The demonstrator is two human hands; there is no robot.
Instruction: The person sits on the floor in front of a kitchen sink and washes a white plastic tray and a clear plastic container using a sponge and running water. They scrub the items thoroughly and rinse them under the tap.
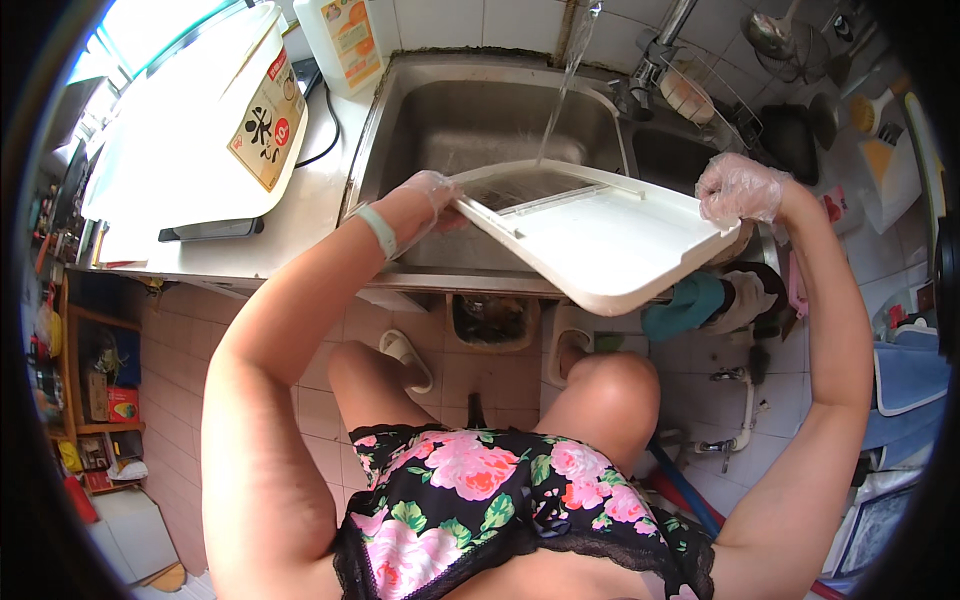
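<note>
A white plastic lid (pixel 622 247) with a transparent window panel (pixel 525 186) is held tilted over the stainless-steel sink (pixel 480 112). My left hand (pixel 433 196), in a clear disposable glove, grips the lid's left edge. On the opposite side my right hand (pixel 739 189), gloved the same way, is closed around the lid's right edge. From above, a stream of water (pixel 564 94) falls onto the far part of the lid, near the window. The lid's near corner juts out past the sink's front edge.
Left on the counter stands a white rice container (pixel 217 135), with a cleaner bottle (pixel 349 45) behind it. The faucet (pixel 646 71) and a wire rack (pixel 709 97) are beyond the sink. Cloths (pixel 694 300) hang at its front right. Below is a waste bin (pixel 495 322).
</note>
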